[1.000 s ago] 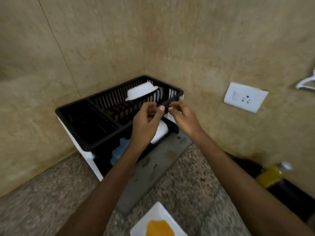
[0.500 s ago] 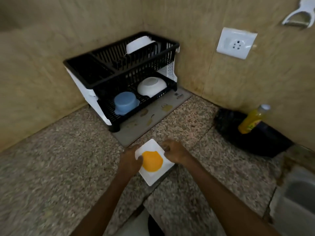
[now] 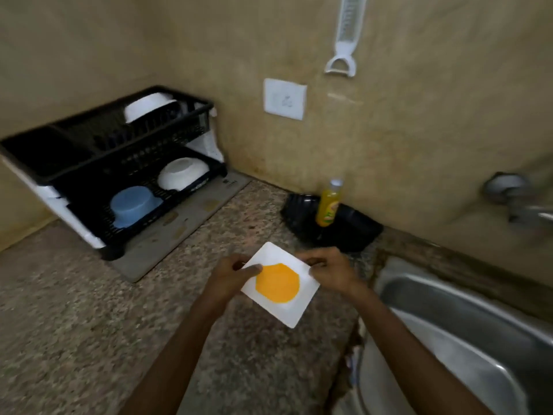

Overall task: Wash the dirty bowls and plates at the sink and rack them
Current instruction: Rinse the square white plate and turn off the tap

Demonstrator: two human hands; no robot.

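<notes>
I hold a square white plate (image 3: 294, 307) with an orange round patch in its middle, lifted above the counter just left of the sink. My left hand (image 3: 230, 277) grips its left corner, thumb on top. My right hand (image 3: 330, 272) grips its right corner. The steel sink (image 3: 466, 322) lies at the lower right. At the back left stands the black two-tier dish rack (image 3: 98, 163). A white bowl (image 3: 151, 106) sits in its top tier; a blue bowl (image 3: 131, 206) and a white bowl (image 3: 182, 173) lie upside down in the lower tier.
A yellow dish-soap bottle (image 3: 328, 205) stands in a black tray (image 3: 356, 229) by the wall. A tap (image 3: 520, 202) juts out at the right. A wall socket (image 3: 285, 98) and a hanging white peeler (image 3: 344, 40) are above. A grey drip mat (image 3: 179, 226) lies under the rack.
My hands left the rack's top tier, came down to the plate on the counter, took it by two corners and carried it right toward the sink. My view turned right.
</notes>
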